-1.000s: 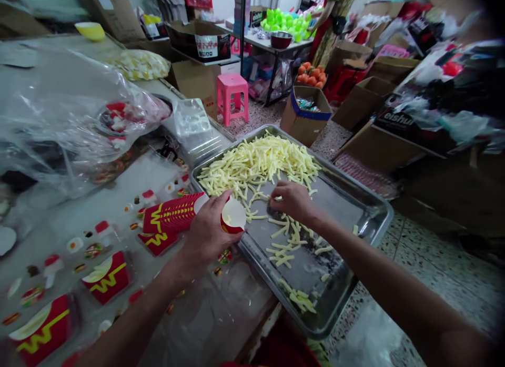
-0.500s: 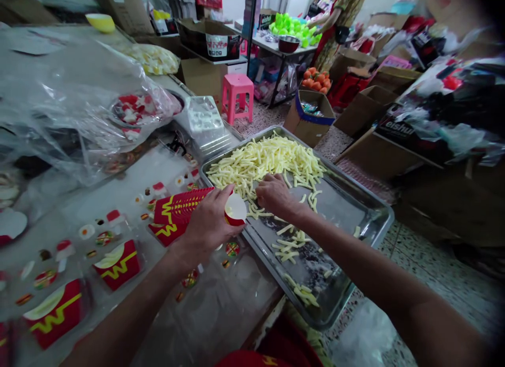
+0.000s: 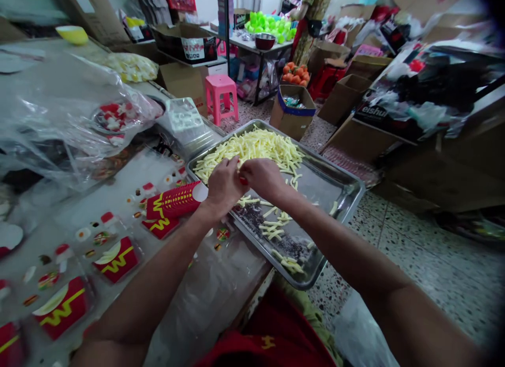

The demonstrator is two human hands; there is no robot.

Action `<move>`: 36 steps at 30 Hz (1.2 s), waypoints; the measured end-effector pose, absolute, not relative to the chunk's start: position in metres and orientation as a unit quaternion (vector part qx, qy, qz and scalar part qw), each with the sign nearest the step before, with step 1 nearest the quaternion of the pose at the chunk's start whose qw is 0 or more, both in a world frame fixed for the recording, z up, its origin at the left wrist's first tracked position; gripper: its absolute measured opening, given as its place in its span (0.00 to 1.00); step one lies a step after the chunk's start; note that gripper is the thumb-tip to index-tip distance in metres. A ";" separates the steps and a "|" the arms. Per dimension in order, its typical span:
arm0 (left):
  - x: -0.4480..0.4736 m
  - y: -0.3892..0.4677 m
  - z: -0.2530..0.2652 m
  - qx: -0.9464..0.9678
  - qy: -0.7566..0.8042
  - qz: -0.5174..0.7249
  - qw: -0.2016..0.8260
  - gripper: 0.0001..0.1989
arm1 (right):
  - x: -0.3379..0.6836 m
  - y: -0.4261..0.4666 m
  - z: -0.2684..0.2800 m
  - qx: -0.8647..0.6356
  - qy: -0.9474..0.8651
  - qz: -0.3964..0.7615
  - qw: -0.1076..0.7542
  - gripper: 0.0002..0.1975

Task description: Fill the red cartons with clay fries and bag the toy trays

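My left hand (image 3: 225,187) is closed around a small red fries box (image 3: 243,181), nearly all hidden by my fingers. Against it, my right hand (image 3: 262,177) has its fingers closed; what they hold is hidden. Both hands are over the near-left part of a metal tray (image 3: 357,191), just in front of a heap of pale yellow toy fries (image 3: 268,146). Left of my wrist, a nested stack of red fries boxes (image 3: 175,201) with yellow zigzags lies on the table.
Clear plastic packs with filled red fries boxes (image 3: 117,259) and small toy food pieces cover the table (image 3: 213,304). A plastic bag (image 3: 59,99) lies over the far left. Beyond the tray are a pink stool (image 3: 221,99), cartons (image 3: 292,112) and a person (image 3: 311,25) by another table.
My left hand has left the stack of boxes and moved to my right hand with one red box. The right hand has come slightly left and up. The view has shifted right.
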State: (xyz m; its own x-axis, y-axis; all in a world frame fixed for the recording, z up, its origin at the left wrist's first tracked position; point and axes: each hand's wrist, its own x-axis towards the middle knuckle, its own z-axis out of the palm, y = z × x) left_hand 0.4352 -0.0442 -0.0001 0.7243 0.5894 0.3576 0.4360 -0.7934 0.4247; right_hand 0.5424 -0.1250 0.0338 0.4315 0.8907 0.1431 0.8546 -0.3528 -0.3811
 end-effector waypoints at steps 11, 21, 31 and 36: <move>0.398 -0.021 -0.012 0.861 0.269 0.333 0.274 0.39 | 0.539 -0.136 0.003 -0.653 -0.503 0.118 0.553 0.15; 0.354 -0.030 -0.001 0.910 0.320 0.175 0.199 0.43 | 0.524 -0.141 -0.049 -0.788 -0.597 0.104 0.106 0.10; 0.324 -0.062 -0.004 0.930 0.329 0.091 0.137 0.42 | 0.499 -0.148 -0.026 -0.775 -0.489 0.206 0.342 0.08; 0.317 -0.078 -0.016 0.914 0.328 0.165 0.171 0.37 | 0.456 -0.148 0.008 -0.674 -0.650 0.186 0.297 0.12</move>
State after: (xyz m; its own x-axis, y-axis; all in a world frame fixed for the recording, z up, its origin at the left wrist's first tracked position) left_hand 0.3174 -0.0780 -0.0161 0.7302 0.6564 0.1898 0.5437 -0.7264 0.4205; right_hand 0.4559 -0.1477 0.0081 0.0854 0.9871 0.1354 0.7653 0.0220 -0.6433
